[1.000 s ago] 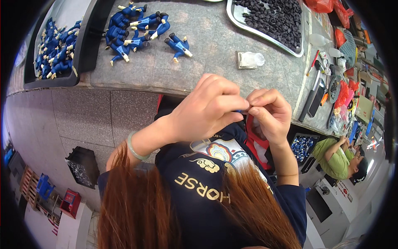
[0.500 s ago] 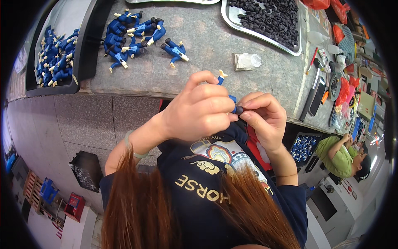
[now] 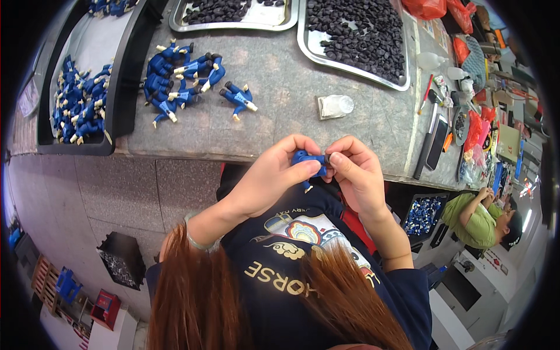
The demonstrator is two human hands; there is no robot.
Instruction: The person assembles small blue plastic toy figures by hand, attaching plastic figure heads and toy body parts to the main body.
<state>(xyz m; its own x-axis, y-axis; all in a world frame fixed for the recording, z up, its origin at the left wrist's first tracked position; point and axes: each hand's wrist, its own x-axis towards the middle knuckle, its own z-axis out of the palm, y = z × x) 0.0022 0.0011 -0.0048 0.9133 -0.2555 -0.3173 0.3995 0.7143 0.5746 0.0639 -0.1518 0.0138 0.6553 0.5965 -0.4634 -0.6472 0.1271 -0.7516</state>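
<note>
A small blue toy figure [image 3: 302, 156] is between my hands, just off the front edge of the table. My left hand [image 3: 262, 182] is closed on its body, with the thumb laid across it. One blue arm with a pale hand sticks out below my left fingers. My right hand [image 3: 363, 179] pinches the black foot [image 3: 328, 158] at the end of a leg, fingertips close to the left hand's. Beyond them on the table lies a heap of similar blue figures [image 3: 160, 73], with a single figure [image 3: 238, 99] apart at its right.
Metal trays of small black pieces [image 3: 361, 41] stand at the back. A small clear container [image 3: 336, 107] sits nearer. At left is a black bin [image 3: 125, 76] with more figures. A phone [image 3: 437, 143] and tools lie rightward; a person in green [image 3: 475, 219] sits beyond.
The figure has been turned over: its pale hand pointed up and away before, and now points down toward me. My left hand has rolled so its thumb shows on top. Both hands remain on the figure.
</note>
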